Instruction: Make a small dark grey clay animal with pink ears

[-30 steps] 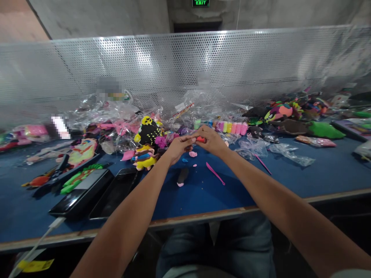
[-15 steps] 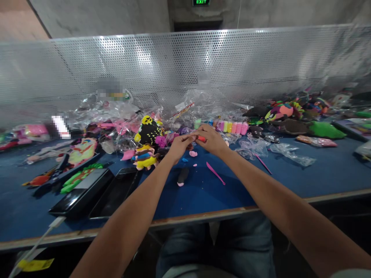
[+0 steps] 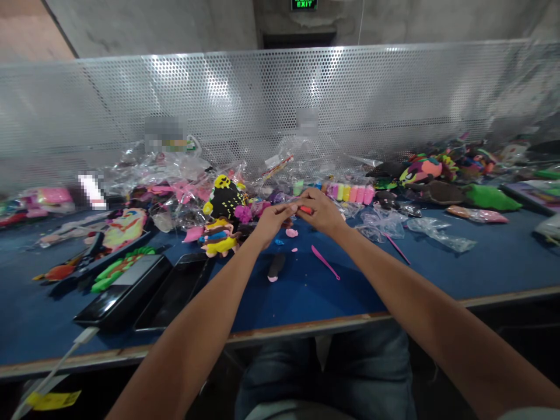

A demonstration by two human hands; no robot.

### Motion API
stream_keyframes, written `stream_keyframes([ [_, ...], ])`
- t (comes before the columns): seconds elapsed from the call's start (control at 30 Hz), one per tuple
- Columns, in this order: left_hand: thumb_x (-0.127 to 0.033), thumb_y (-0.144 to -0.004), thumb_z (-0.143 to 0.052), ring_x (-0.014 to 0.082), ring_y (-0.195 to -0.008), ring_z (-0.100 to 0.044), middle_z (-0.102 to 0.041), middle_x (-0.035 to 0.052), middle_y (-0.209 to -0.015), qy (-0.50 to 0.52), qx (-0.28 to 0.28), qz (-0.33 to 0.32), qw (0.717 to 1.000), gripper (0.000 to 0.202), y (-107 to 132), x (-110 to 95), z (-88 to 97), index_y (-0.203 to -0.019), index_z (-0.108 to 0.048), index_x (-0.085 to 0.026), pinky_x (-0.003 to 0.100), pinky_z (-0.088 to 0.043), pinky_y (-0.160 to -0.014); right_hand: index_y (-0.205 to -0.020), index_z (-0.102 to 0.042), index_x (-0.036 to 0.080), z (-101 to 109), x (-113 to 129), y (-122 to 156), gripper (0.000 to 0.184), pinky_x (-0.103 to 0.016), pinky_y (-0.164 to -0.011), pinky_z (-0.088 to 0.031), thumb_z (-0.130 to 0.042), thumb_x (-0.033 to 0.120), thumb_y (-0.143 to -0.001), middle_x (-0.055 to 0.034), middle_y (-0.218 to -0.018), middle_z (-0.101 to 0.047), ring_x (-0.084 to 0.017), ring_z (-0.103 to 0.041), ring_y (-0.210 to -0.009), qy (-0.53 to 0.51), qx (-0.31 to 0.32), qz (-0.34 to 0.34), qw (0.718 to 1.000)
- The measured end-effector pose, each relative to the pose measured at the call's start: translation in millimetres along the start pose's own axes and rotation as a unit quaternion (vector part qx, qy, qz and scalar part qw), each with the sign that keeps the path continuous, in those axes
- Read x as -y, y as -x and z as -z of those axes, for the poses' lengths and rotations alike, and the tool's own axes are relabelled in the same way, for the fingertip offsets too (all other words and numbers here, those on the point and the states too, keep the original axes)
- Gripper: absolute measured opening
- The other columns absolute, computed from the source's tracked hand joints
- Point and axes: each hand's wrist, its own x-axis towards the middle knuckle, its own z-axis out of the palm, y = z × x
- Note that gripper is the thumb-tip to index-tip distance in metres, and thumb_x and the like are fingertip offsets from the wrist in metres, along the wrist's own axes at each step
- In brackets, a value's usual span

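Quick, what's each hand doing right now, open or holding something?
Left hand: fingers curled, beside the right; whether it holds anything cannot be told.
Right hand: closed, holding a small, red-orange, clay-like piece.

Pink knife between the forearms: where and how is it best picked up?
Probably by the slim handle, pinched from above on the near side: the knife lies flat, its wider blade pointing away, its ringed end nearest you.

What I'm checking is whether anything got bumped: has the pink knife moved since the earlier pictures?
No. The pink knife lies at the same place and slant relative to the table's front edge throughout.
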Motion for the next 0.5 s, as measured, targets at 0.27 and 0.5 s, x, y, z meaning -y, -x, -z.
stream_keyframes([
  [0.27,-0.056,-0.062,-0.081,0.0083,-0.056,-0.053,-0.061,-0.0009,-0.069,0.053,0.001,0.014,0.998,0.048,1.0,-1.5,0.7,-0.077,-0.068,-0.013,0.024,-0.044,-0.058,-0.108,-0.069,0.027,-1.2,1.5,0.0,0.019,-0.041,-0.088,-0.050,-0.062,0.030,-0.091,-0.0071,-0.101,-0.062,-0.024,-0.059,-0.099,-0.013,0.011,-0.001,1.000],
  [0.5,-0.055,-0.063,-0.082,0.0082,-0.055,-0.053,-0.060,-0.0013,-0.069,0.060,0.003,0.009,0.998,0.046,0.6,-2.5,0.5,-0.077,-0.066,-0.014,0.024,-0.044,-0.056,-0.105,-0.069,0.024,0.3,2.8,-0.4,0.019,-0.040,-0.085,-0.051,-0.064,0.034,-0.090,-0.0066,-0.094,-0.063,-0.022,-0.060,-0.092,-0.064,0.000,-0.011,0.998],
])
